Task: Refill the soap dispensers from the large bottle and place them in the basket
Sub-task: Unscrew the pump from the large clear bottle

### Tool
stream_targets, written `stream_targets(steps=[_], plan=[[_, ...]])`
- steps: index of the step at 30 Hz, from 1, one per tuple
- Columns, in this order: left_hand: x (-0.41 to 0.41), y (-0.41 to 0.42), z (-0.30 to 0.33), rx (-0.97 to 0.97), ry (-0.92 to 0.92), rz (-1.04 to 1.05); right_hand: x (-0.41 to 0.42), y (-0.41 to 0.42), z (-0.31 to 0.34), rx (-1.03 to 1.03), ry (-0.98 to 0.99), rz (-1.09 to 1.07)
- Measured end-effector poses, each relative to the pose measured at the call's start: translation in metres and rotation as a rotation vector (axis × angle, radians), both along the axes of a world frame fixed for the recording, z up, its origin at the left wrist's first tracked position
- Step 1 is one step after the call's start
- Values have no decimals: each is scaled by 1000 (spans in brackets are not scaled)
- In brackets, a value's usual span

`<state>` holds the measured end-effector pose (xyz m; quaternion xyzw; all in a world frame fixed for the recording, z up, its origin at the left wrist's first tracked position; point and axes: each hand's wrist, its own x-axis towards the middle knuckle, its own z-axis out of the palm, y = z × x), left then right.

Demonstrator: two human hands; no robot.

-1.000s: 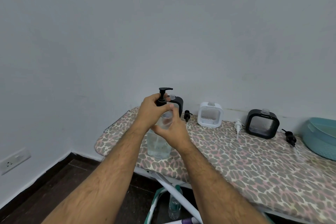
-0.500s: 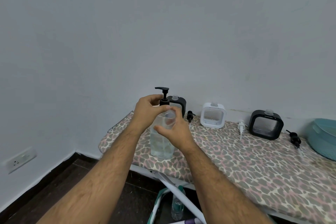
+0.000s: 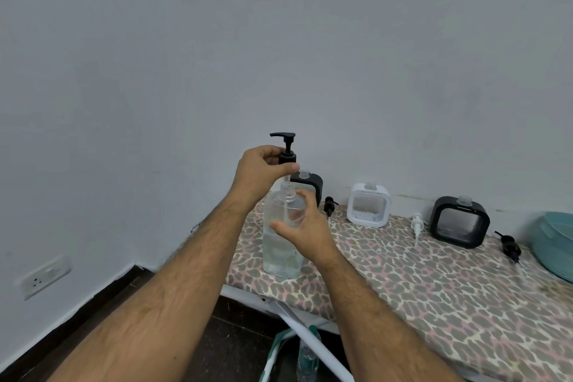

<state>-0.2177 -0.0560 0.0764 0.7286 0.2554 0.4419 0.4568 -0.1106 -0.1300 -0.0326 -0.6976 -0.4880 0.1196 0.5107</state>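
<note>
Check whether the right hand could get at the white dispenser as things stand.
Likely yes: the right hand grips the large bottle, but only a black pump lies between it and the white dispenser.

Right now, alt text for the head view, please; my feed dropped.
The left hand holds the black pump raised off the large clear bottle, which the right hand cups on a leopard-print board. Three open dispensers stand behind; a teal basket sits far right.

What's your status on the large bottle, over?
Left hand pinches pump collar, pump clear of neck, tube inside large bottle. Right hand holds large bottle upright on board. Three dispensers uncapped, basket far right; nothing in the way.
</note>
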Motion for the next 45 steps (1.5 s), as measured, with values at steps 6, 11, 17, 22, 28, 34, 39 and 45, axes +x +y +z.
stream_targets(steps=[6,11,17,22,28,34,39,45], plan=[[-7,-5,24,2,-80,-46,0,-1,-2,0,-4,3],[-13,-3,43,22,-102,-46,0,0,0,-2,-1,6],[-16,-5,64,49,-135,-45,-1,-2,3,-7,30,16],[-22,-9,81,78,-179,-40,-1,-3,4,-17,36,16],[-27,-20,88,272,-133,30,-1,-2,4,-20,26,18],[-24,-24,87,267,-176,40,-2,-3,4,-20,33,16],[-26,-24,84,193,-219,0,-1,-4,4,-21,35,20],[-31,-23,86,197,-245,-16,-1,-3,3,-23,25,18]])
